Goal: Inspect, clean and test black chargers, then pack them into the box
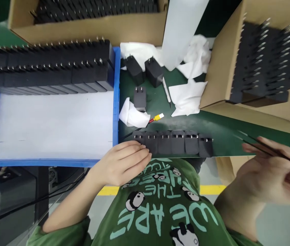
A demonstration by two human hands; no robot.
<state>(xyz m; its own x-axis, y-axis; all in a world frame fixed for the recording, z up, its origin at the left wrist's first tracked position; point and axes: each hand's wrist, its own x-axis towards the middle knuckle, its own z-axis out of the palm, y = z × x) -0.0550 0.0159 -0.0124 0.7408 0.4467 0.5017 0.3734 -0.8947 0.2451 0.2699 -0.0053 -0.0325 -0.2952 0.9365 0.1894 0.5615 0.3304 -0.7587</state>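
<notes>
At the front edge of the table [221, 133], six black adapters [165, 145] in a row

Blocky and matte, they stand side by side with shiny metal prongs. Over the row's left end lies the left hand [124, 162], fingers together; whether its grip closes on one, I cannot tell. The right hand [270, 174] holds slim black tweezers [279, 153] in a narrow grip, their fine tips slightly apart. Creased tissues [187, 97] lie between a blue-rimmed tray [116, 102] and a tan cardboard box [221, 58].
</notes>
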